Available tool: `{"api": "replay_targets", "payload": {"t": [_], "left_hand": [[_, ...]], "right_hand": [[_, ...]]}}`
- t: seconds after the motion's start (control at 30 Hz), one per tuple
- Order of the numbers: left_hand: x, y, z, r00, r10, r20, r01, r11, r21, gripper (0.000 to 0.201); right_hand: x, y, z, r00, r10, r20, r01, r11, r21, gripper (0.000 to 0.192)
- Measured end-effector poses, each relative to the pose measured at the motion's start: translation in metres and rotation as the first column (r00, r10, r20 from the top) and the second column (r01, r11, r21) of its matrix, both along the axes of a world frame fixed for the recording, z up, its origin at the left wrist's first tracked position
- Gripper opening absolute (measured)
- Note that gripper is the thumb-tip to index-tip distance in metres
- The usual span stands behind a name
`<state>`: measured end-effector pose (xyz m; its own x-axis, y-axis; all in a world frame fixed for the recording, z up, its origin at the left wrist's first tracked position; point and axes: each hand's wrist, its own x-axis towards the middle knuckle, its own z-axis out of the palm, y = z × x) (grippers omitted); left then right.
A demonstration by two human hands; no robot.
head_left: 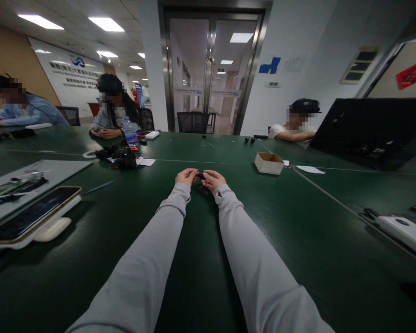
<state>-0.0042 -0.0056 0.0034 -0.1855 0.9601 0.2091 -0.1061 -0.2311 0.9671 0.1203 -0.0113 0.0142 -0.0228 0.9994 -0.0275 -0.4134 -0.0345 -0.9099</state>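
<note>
Two hands meet over a small dark part at the middle of the green table.

The left hand and right hand come together fingertip to fingertip, both pinching the small black part, held just above the green table; what it is, I can't tell. Grey sleeves run back from them. A cardboard box sits off to the right, a phone on a white stand well to the left, a water bottle farther back.

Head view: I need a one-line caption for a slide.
Both hands, left hand and right hand, pinch a small black part over the green table.
</note>
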Motion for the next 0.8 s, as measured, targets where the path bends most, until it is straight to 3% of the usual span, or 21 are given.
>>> {"api": "replay_targets", "payload": {"t": [0.23,0.8], "left_hand": [[-0.0030,0.0012,-0.0030,0.980,0.025,-0.198,-0.018,0.999,0.035,0.023],[-0.0044,-0.0069,0.0045,0.905,0.129,-0.406,-0.139,0.990,0.006,0.033]], "right_hand": [[0.0013,-0.0009,0.0014,0.997,-0.004,-0.072,0.004,1.000,0.001,0.009],[0.0033,-0.0031,-0.0004,0.998,0.047,-0.031,-0.044,0.997,0.070,0.018]]}}
